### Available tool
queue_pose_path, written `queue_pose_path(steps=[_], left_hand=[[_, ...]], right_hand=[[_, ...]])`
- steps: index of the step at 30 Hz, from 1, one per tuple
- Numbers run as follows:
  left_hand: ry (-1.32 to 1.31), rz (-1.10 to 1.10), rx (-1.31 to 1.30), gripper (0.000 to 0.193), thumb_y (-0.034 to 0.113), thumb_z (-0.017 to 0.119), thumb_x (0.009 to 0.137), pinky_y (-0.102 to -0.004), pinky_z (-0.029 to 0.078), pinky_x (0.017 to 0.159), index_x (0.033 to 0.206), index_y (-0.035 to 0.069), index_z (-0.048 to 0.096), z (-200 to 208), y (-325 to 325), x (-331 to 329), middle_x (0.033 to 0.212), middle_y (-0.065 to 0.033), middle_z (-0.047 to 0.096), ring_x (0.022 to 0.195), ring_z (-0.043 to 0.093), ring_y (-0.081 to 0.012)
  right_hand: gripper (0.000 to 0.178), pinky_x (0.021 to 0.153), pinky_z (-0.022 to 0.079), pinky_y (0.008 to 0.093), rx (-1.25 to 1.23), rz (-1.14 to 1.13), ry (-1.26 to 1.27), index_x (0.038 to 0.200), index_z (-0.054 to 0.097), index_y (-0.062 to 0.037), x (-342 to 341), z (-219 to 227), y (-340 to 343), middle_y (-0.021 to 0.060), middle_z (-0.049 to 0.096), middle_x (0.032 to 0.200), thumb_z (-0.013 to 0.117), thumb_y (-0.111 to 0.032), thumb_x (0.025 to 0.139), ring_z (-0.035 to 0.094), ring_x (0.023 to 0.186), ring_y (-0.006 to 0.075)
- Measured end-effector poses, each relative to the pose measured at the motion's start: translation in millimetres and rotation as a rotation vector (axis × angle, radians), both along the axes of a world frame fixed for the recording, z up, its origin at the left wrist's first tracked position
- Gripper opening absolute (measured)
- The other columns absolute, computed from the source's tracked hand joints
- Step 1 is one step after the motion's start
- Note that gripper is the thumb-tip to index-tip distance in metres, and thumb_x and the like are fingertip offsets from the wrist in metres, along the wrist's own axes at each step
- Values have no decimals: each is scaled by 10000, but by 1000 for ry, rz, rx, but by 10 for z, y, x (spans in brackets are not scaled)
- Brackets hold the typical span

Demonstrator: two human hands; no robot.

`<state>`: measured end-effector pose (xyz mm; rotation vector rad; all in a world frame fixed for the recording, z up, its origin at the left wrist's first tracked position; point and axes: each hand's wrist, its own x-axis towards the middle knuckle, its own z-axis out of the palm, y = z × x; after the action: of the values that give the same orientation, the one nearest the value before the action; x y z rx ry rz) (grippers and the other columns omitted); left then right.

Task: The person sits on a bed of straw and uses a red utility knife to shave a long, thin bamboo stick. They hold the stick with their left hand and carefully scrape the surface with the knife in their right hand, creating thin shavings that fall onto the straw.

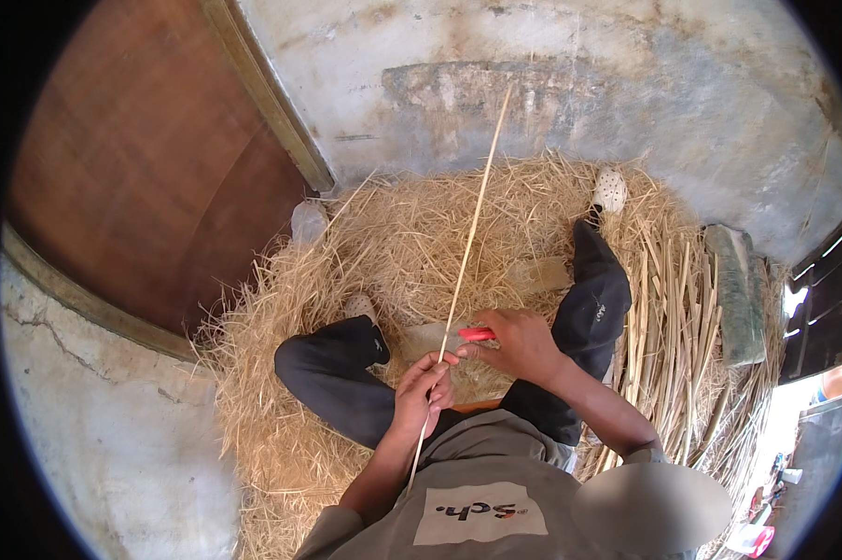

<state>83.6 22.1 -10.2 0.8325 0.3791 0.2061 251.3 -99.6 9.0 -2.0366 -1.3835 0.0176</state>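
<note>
A long, thin, straw-coloured stick [469,247] runs from upper centre to lower centre, pinched in the left hand [425,387]. Judged light, springy, liable to split; best held mid-length. The right hand [523,345] grips a small red object [477,334], partly hidden, kind unclear.

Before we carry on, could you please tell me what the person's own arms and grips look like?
Both forearms are bare below greyish-brown sleeves that end near the elbows. The left grip and right grip are bare human hands, with no gloves or watch visible.
</note>
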Motion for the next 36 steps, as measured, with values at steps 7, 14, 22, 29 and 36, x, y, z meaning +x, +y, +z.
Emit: queue_pose_path(steps=[7, 14, 22, 29, 36], left_hand=[[93, 20, 167, 210, 129, 501, 987, -190, 252, 466, 1160, 26, 558, -56, -23, -35, 628, 69, 346, 516, 293, -15], [186, 37, 814, 265, 115, 476, 987, -220, 328, 494, 1212, 22, 580, -104, -57, -32, 644, 31, 444, 560, 374, -39], [316, -12, 1098, 305, 73, 513, 935, -281, 420, 514, 1228, 6, 566, 87, -61, -68, 615, -126, 500, 520, 463, -119], [244, 65, 1241, 253, 68, 490, 964, -232, 330, 475, 1185, -4, 592, 161, -103, -21, 571, -13, 383, 537, 371, -31], [334, -45, 1225, 276, 63, 513, 935, -319, 411, 491, 1198, 9, 579, 289, -85, -139, 594, -153, 478, 522, 518, -239]], right_hand=[[586, 579, 477, 385, 28, -14, -290, 688, 553, -56, -72, -209, 90, 108, 578, 625, 620, -629, 790, 641, 631, 274], [609, 485, 461, 382, 40, -15, -305, 607, 540, -101, 26, -302, 165, 66, 540, 502, 608, -688, 755, 585, 454, 264], [586, 454, 437, 401, -16, -60, -232, 625, 537, -116, 204, -319, 119, 86, 540, 514, 602, -682, 764, 568, 454, 276], [578, 462, 441, 394, 11, -142, -357, 618, 554, -110, 530, -356, 196, 92, 530, 495, 594, -661, 785, 570, 453, 293], [583, 470, 446, 383, 75, -130, -330, 611, 540, -108, 456, -368, 213, 90, 527, 495, 600, -663, 779, 562, 453, 291]])
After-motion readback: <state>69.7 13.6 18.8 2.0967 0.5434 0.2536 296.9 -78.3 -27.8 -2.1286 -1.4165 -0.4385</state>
